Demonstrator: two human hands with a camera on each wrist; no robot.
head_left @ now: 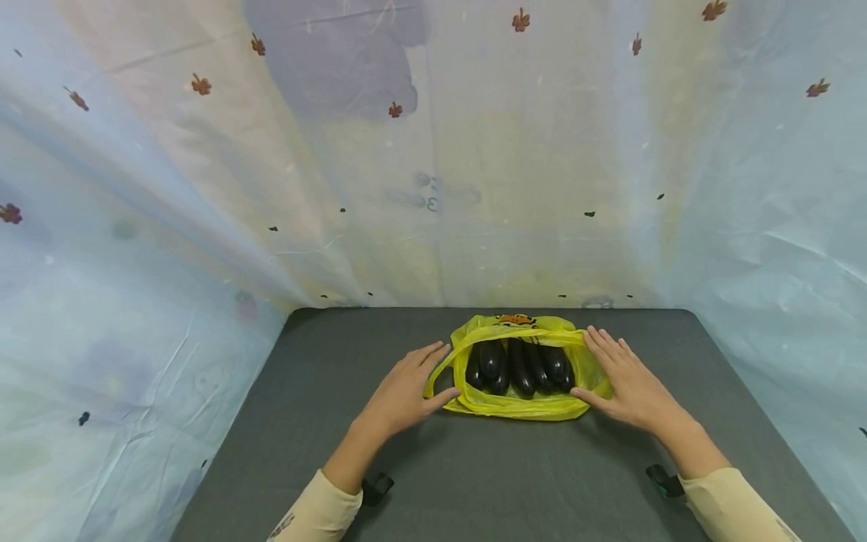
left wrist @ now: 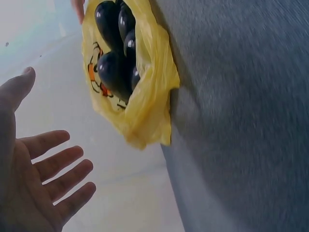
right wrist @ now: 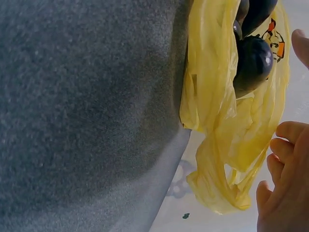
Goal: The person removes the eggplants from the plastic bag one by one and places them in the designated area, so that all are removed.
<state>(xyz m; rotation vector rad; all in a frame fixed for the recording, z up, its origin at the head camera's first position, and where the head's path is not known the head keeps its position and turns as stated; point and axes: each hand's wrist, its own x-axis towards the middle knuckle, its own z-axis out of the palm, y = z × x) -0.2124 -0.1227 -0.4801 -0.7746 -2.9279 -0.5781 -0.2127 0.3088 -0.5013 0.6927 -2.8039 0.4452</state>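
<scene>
A yellow plastic bag (head_left: 515,409) lies on the grey table with its mouth spread wide. Inside it are several dark, glossy eggplants (head_left: 521,369), packed side by side; the left wrist view shows their rounded ends. At the bag's left side is my left hand (head_left: 406,388), fingers extended and thumb apart; in the left wrist view a gap separates that hand from the bag. My right hand (head_left: 633,388) is at the bag's right side, its fingers straight and beside the bag's edge. Whether the right fingertips touch the plastic is unclear. Neither hand grips anything.
The grey tabletop (head_left: 501,482) extends around the bag, its far edge just behind it. A pale patterned sheet (head_left: 433,150) hangs behind and along both sides. A black strap (head_left: 376,489) shows at the left wrist, another strap (head_left: 665,482) at the right.
</scene>
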